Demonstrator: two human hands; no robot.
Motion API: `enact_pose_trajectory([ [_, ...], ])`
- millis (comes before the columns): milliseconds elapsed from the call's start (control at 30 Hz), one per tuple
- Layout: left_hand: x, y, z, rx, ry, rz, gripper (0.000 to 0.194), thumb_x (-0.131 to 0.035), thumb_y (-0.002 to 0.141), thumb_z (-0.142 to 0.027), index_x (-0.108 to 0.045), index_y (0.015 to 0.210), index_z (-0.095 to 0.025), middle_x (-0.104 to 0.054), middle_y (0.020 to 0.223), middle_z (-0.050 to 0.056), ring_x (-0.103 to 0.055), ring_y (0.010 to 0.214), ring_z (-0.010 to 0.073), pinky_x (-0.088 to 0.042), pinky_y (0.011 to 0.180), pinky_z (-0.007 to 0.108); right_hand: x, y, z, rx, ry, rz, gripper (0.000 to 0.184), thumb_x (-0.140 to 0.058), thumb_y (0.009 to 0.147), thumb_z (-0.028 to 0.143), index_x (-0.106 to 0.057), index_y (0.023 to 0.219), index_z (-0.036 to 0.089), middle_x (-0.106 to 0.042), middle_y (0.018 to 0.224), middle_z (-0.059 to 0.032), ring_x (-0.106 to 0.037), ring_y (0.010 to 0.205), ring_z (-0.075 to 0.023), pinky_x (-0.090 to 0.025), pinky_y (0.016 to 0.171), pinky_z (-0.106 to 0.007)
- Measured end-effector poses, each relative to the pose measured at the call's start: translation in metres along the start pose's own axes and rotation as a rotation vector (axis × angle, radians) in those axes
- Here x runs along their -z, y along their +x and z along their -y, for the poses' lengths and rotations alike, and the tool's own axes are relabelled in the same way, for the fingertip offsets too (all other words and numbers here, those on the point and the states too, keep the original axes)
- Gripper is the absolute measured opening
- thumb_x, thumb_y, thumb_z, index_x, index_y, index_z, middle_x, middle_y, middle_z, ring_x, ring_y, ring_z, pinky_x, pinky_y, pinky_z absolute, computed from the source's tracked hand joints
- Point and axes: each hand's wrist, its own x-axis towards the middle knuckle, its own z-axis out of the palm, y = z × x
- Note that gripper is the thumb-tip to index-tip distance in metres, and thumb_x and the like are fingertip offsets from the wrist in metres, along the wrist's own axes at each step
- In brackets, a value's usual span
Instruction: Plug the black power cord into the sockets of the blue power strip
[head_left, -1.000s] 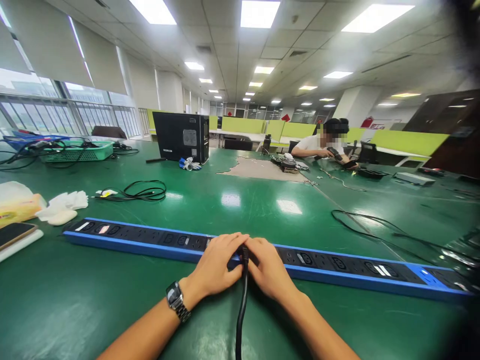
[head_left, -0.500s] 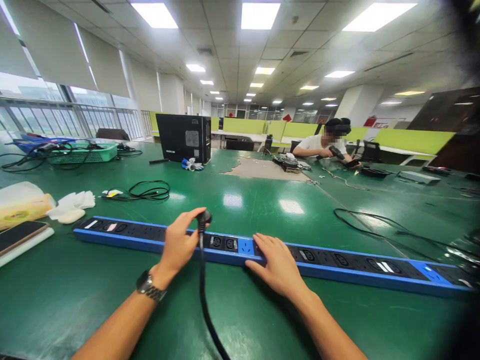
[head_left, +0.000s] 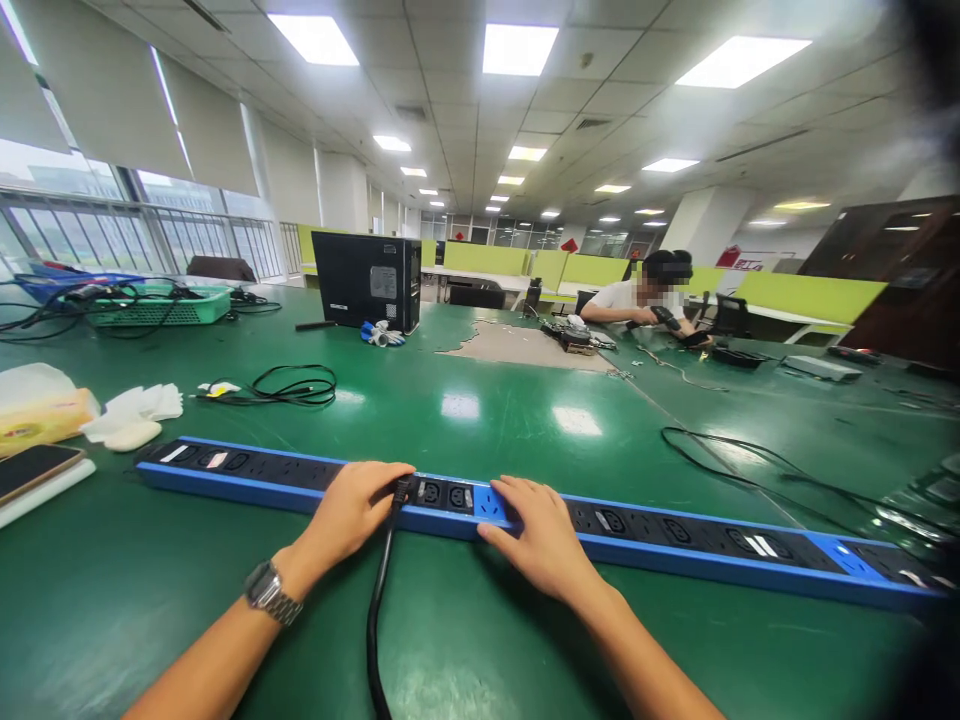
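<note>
A long blue and black power strip (head_left: pixel 645 565) lies across the green table. My left hand (head_left: pixel 356 510) is closed round a black power plug (head_left: pixel 403 488), down at the strip's sockets left of the middle. Whether the prongs are fully in a socket is hidden by my fingers. From the plug a thick black cord (head_left: pixel 375 620) runs down toward me. My right hand (head_left: pixel 540 525) rests over the strip beside the blue socket, fingers stretched out along the top and the thumb at the front edge.
A coiled black cable (head_left: pixel 292 385) lies beyond the strip, with a computer case (head_left: pixel 367 280) farther back. Left are a phone (head_left: pixel 37 472), white tissues (head_left: pixel 135 415) and a green basket (head_left: pixel 165 305) of cables. Another cable (head_left: pixel 720 455) lies right. A person (head_left: pixel 637 300) works across the table.
My left hand has lowered the plug from above the strip down onto its sockets. My right hand has stayed on the strip. The view has tilted slightly.
</note>
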Motion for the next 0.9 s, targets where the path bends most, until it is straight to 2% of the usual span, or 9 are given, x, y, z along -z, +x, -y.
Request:
enact_pose_trajectory([
  [100,-0.004,-0.007,0.003,0.022,0.024,-0.019,0.044,-0.059,0.087,-0.03,-0.055,0.13,-0.027,-0.069,0.119,0.006,-0.063,0.107,0.0246,-0.047,0.094,0.041,-0.005,0.014,0.025,0.064,0.071,0.053,0.053,-0.066,0.079,0.038,-0.056,0.128,0.018,-0.059,0.132,-0.013,-0.05,0.123,-0.0295,-0.033,0.107,-0.051],
  [200,-0.005,-0.011,0.003,0.06,0.034,-0.021,0.085,-0.072,0.076,-0.035,-0.028,0.148,-0.027,-0.063,0.128,0.009,-0.061,0.113,0.0271,-0.047,0.096,0.042,-0.023,0.035,0.061,0.152,0.117,0.052,0.055,-0.068,0.078,0.038,-0.056,0.128,0.018,-0.061,0.128,-0.0136,-0.053,0.118,-0.0294,-0.039,0.1,-0.047],
  [367,-0.004,-0.015,0.004,0.034,0.052,-0.017,0.095,-0.075,0.072,-0.03,-0.021,0.15,-0.028,-0.058,0.135,0.011,-0.06,0.116,0.0277,-0.049,0.096,0.04,-0.04,0.059,0.098,0.191,0.189,0.0,0.018,-0.062,0.083,0.033,-0.068,0.097,0.024,-0.07,0.094,-0.0051,-0.059,0.095,-0.023,-0.045,0.085,-0.037],
  [467,-0.005,-0.015,0.006,0.028,0.082,-0.038,0.094,-0.075,0.073,-0.03,-0.022,0.15,-0.028,-0.059,0.134,0.01,-0.061,0.116,0.0277,-0.049,0.097,0.041,-0.019,0.057,0.082,0.194,0.298,-0.264,0.021,-0.059,0.086,0.035,-0.066,0.104,0.025,-0.069,0.102,-0.0051,-0.057,0.1,-0.0224,-0.044,0.089,-0.038],
  [567,-0.008,-0.014,0.004,0.065,0.108,-0.062,0.09,-0.072,0.075,-0.034,-0.022,0.15,-0.03,-0.061,0.132,0.008,-0.061,0.115,0.0272,-0.048,0.098,0.043,0.007,0.044,0.041,0.166,0.339,-0.52,0.03,-0.06,0.086,0.042,-0.064,0.11,0.024,-0.065,0.118,-0.0084,-0.052,0.114,-0.0255,-0.04,0.098,-0.044],
  [633,-0.009,-0.012,0.001,0.099,0.112,-0.084,0.087,-0.071,0.077,-0.037,-0.023,0.149,-0.03,-0.064,0.129,0.007,-0.062,0.114,0.0271,-0.049,0.096,0.043,0.015,0.032,0.011,0.123,0.307,-0.513,0.029,-0.058,0.086,0.046,-0.066,0.104,0.024,-0.065,0.118,-0.0092,-0.052,0.114,-0.0267,-0.04,0.098,-0.046],
  [733,-0.01,-0.01,-0.002,0.132,0.097,-0.104,0.079,-0.066,0.081,-0.04,-0.026,0.148,-0.029,-0.066,0.124,0.006,-0.063,0.112,0.0266,-0.049,0.096,0.043,0.009,0.017,-0.016,0.084,0.222,-0.325,0.028,-0.054,0.089,0.046,-0.068,0.098,0.024,-0.067,0.115,-0.0089,-0.054,0.112,-0.0261,-0.042,0.096,-0.046],
  [800,-0.01,-0.01,-0.002,0.144,0.072,-0.103,0.075,-0.063,0.084,-0.041,-0.026,0.148,-0.027,-0.067,0.124,0.007,-0.062,0.113,0.0261,-0.048,0.098,0.044,0.001,0.011,-0.02,0.082,0.156,-0.214,0.026,-0.055,0.088,0.047,-0.068,0.097,0.025,-0.067,0.117,-0.0073,-0.054,0.111,-0.0257,-0.041,0.096,-0.046],
  [900,-0.009,-0.012,0.0,0.146,0.031,-0.097,0.07,-0.059,0.087,-0.043,-0.027,0.147,-0.028,-0.066,0.124,0.007,-0.061,0.115,0.0255,-0.046,0.099,0.045,-0.002,0.009,-0.012,0.077,0.095,-0.167,0.026,-0.057,0.087,0.048,-0.068,0.1,0.027,-0.065,0.12,-0.0061,-0.053,0.112,-0.0254,-0.04,0.096,-0.047],
])
